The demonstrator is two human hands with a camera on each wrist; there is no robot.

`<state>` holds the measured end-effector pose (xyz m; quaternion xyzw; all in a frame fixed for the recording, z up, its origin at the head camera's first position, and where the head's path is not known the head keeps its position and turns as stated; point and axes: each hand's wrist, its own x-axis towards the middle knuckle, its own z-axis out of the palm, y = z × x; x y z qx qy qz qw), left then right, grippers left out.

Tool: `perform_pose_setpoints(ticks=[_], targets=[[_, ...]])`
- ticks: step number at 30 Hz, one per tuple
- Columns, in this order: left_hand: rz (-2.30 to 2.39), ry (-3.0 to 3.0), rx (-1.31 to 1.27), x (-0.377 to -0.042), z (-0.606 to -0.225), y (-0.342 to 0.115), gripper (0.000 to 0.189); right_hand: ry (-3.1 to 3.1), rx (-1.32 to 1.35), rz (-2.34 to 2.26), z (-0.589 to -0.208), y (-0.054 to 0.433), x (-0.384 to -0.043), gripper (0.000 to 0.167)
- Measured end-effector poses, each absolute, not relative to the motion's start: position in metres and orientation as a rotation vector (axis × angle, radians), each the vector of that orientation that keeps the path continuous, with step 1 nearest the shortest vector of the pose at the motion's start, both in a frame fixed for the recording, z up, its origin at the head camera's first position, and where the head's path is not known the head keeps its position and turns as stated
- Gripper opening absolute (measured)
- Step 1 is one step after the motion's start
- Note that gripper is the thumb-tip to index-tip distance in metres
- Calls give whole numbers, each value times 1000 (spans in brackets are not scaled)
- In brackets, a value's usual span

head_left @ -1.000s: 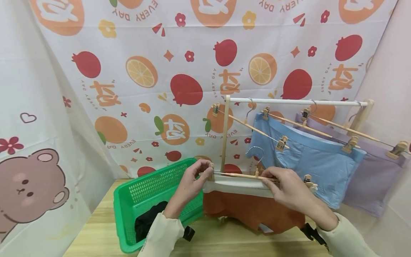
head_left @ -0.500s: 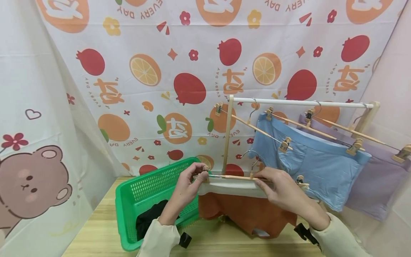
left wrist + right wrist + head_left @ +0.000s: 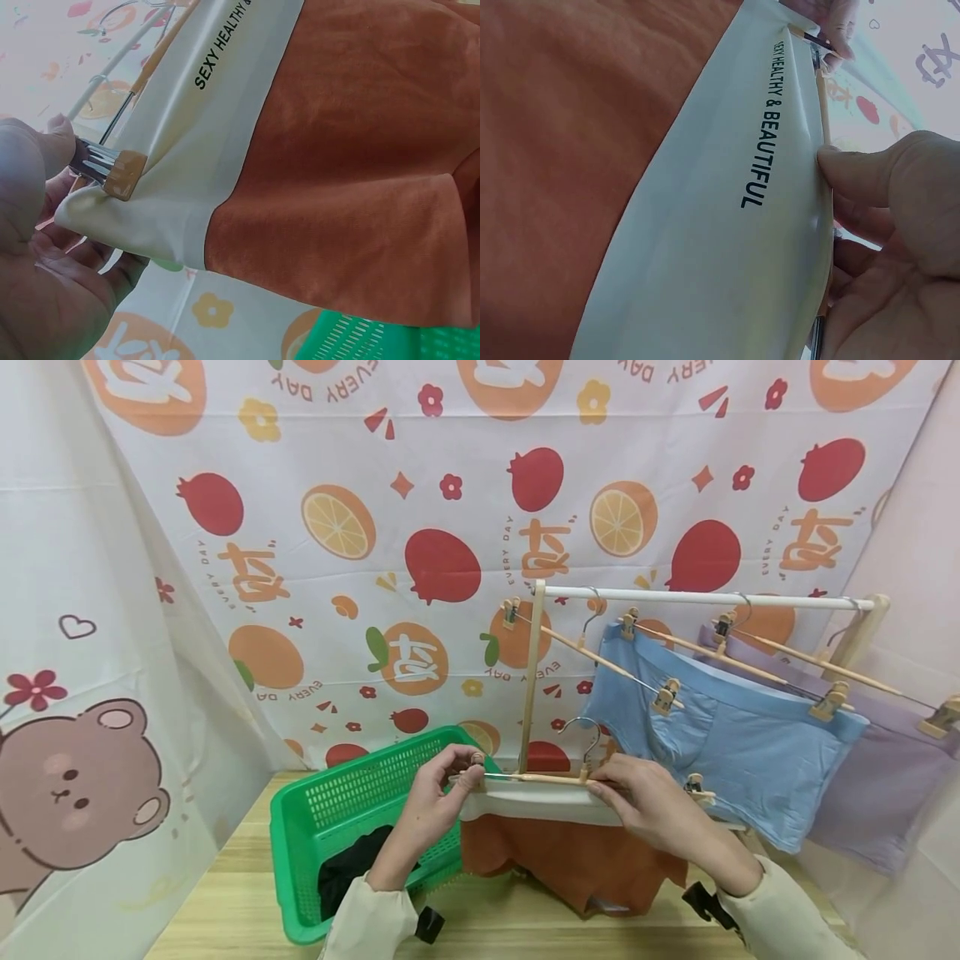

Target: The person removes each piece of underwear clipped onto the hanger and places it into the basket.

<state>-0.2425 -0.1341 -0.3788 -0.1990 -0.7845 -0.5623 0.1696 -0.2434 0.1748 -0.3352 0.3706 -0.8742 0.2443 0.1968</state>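
Head view: the left hand (image 3: pixel 437 792) pinches a clip (image 3: pixel 477 760), the right hand (image 3: pixel 651 789) the hanger (image 3: pixel 551 778); rust shorts (image 3: pixel 566 860) hang above the desk (image 3: pixel 213 893), right of the basket (image 3: pixel 281 868). Left wrist: the clip bites the waistband (image 3: pixel 176 180) corner. Right wrist: the thumb (image 3: pixel 862 174) touches the waistband's edge.

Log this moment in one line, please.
left hand: pinches clip on rust-brown boxer briefs | right hand: holds clip hanger | hook: off rail | green basket: black cloth inside
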Motion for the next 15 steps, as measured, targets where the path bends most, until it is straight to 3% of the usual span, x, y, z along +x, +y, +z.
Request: perform_pose_setpoints(ticks=[15], targets=[[-1622, -2206, -556, -241, -384, -137, 9, -2344, 1106, 682, -341, 174, -246, 9]])
